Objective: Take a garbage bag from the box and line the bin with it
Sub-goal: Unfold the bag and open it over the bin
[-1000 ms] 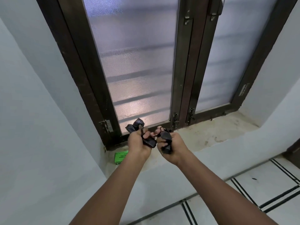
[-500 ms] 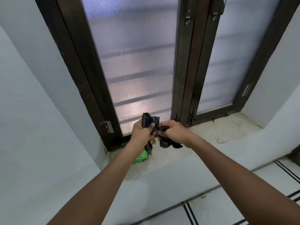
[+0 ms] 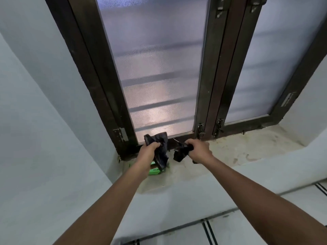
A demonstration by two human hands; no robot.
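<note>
Evidently thin and limp, the garbage bag (image 3: 160, 147) hangs crumpled from the left hand (image 3: 147, 152) above the green box (image 3: 154, 170) on the sill; the right hand (image 3: 198, 150) clutches a second black wad (image 3: 180, 152). Best held by its open edge.

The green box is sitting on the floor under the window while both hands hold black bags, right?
Not quite. The head view shows the green box on the window ledge, not the floor. The rest holds: the left hand and right hand each grip black bags.
</note>
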